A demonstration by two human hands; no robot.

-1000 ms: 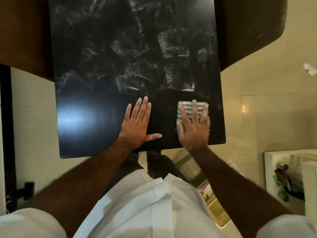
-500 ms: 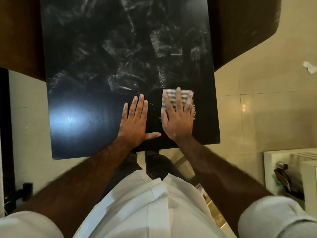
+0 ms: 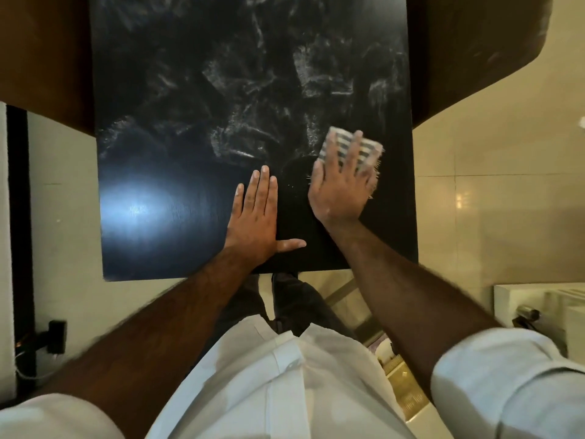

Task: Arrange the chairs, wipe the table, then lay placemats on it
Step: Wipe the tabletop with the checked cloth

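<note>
Viewpoint: looking straight down over a person who is standing at the 6 o'clock edge of a dark table (image 3: 177, 223).
Left hand (image 3: 256, 217): it is lying flat and relaxed on the tabletop near 6 o'clock, fingers straight and together, thumb sticking out sideways, gripping nothing.
Right hand (image 3: 340, 188): it is pressing down on a striped cloth (image 3: 368, 152) with its fingers straight and spread, not curled around it.
Cloth position: it is sitting on the table at about 4 o'clock, close to the right edge (only its far end and a frayed side are showing past the fingers).
Tabletop: pale, smeary streaks are covering the area from the centre towards 12 o'clock; a soft blue glare is shining at 8 o'clock.
Chairs: a brown left chair (image 3: 41, 58) is showing at 10 o'clock and a brown right chair (image 3: 474, 49) at 2 o'clock, each partly under the table's edge.
Surroundings: pale floor tiles (image 3: 474, 217) are showing on both sides of the table.
</note>
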